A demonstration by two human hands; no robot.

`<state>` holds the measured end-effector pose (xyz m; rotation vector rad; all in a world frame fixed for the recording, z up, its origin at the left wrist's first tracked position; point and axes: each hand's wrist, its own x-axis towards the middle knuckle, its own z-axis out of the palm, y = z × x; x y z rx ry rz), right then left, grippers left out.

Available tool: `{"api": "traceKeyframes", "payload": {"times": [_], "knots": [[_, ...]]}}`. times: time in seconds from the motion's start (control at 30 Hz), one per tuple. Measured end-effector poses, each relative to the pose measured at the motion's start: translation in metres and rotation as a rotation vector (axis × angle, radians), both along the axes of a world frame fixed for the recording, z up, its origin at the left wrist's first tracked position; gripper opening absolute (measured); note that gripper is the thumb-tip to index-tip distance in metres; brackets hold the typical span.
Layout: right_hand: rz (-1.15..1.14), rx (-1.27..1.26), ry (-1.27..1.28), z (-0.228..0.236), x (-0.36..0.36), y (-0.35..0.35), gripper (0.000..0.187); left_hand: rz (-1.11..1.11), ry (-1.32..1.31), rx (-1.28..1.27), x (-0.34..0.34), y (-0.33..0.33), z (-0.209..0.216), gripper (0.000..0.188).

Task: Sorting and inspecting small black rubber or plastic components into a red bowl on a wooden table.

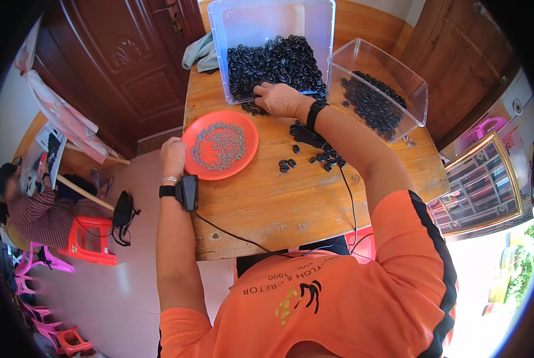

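My left hand (pixel 173 156) is closed at the left rim of a round orange plate (pixel 254 152), its fingertips partly hidden. Many small grey metal pieces (pixel 219 146), slender like screws or pins, are spread over the plate. At the front edge of a large clear plastic bin (pixel 219 56) is my right hand (pixel 279 99), fingers bent in toward the heaped small black oval pieces (pixel 279 62). Whatever those fingers hold, if anything, is too small to make out. More black pieces lie on the table just below the bin's front edge.
A smaller clear box (pixel 419 89) with black pieces stands right on the wooden table (pixel 249 209). Loose black pieces (pixel 287 164) lie mid-table beside a dark device with a cable. A wrist device's cable (pixel 231 234) crosses the near edge. Another person (pixel 40 215) sits far left.
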<state>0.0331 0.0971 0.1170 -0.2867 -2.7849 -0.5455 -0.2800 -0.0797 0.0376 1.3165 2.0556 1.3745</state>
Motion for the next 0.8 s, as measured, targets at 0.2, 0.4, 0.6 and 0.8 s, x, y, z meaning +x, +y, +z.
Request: {"api": "traceKeyframes", "payload": {"times": [0.2, 0.4, 0.6, 0.8], "knots": [[-0.029, -0.009, -0.060, -0.007, 0.040, -0.024, 0.009, 0.041, -0.018, -0.060, 0.006, -0.002, -0.005, 0.030], [-0.075, -0.130, -0.033, -0.011, 0.069, -0.056, 0.007, 0.025, 0.140, -0.080, 0.020, -0.008, 0.010, 0.033], [-0.147, -0.133, 0.338, 0.031, 0.065, -0.097, 0.008, 0.082, 0.125, -0.139, 0.011, -0.006, 0.014, 0.034], [-0.032, -0.020, 0.799, 0.090, 0.074, -0.190, 0.022, -0.028, 0.180, -0.173, -0.001, -0.001, 0.001, 0.033]]}}
